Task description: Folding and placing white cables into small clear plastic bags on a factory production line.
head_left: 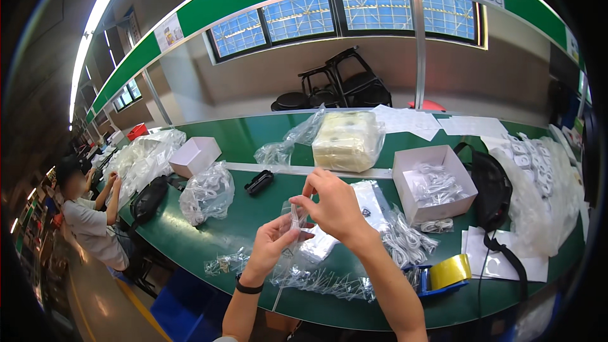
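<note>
A small clear plastic bag [295,218] with something whitish inside stands upright between my hands. My left hand [273,244], with a black band at its wrist, is closed round the bag's lower part. Above it, the fingers of my right hand [335,206] pinch at the bag's top; exactly what they grip is too small to tell. Under my hands lie several small clear bags [329,282] in a row. Bundled white cables [405,237] and flat white packets [369,206] rest just right of my right hand.
An open white box [437,206] holds bagged cables. A blue tape dispenser with yellow tape [448,272] sits at the near right edge. A black pouch [491,190], a wrapped yellowish block [347,140] and a plastic bag [207,193] surround the work area. Another person [92,218] sits far left.
</note>
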Action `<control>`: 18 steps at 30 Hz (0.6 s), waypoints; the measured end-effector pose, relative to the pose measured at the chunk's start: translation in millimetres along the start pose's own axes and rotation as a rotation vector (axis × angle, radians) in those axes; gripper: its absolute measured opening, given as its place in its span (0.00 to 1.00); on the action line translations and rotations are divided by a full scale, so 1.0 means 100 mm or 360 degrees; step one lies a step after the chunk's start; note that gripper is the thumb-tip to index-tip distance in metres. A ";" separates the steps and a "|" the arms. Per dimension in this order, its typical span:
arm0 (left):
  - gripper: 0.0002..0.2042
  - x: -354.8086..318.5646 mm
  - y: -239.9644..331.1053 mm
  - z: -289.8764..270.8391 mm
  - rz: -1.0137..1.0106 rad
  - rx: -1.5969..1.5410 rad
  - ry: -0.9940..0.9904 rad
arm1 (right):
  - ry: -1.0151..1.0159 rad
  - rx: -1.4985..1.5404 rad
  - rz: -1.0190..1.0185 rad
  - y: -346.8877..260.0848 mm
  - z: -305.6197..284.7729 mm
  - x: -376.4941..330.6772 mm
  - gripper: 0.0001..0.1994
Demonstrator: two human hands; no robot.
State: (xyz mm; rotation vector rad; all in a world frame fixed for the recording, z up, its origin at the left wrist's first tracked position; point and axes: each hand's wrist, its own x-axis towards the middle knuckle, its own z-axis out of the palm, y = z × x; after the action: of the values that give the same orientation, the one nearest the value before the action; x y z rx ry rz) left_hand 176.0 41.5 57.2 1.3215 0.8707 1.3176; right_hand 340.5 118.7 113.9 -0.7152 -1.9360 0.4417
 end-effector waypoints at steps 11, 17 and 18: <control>0.15 0.07 -0.09 -0.05 0.0055 -0.0161 0.0307 | -0.0433 0.0406 0.0014 0.17 0.13 -0.03 0.11; 0.17 0.13 -0.06 0.00 0.0340 0.0042 0.0585 | -0.0835 0.0394 0.0450 0.16 0.07 -0.06 0.29; 0.19 0.13 -0.05 0.01 0.0395 0.0256 0.0621 | -0.0978 0.0363 0.0404 0.17 0.05 -0.07 0.32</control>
State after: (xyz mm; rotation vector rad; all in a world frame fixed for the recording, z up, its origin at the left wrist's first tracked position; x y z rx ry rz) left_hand 179.5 55.1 55.5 1.3499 1.1235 1.7694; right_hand 343.4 126.8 96.8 -0.7312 -2.3090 1.1267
